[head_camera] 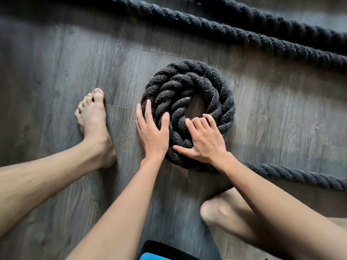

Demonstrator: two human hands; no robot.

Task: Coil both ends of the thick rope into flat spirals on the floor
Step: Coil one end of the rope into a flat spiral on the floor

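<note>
one coil [216, 87]; two rope runs [206, 27] beyond, one tail [293, 174] right, one foot [93, 124] left. left hand [153, 134] flat on coil, right hand [206, 141] grips it.

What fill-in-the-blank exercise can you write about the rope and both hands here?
The rope coil lies on the grey ____.
The left hand presses its outer turn with ____ fingers.
The right hand holds its inner turn with ____ fingers.
The bare foot stands to the ____ of it.
Missing words: floor, straight, curled, left.
</note>
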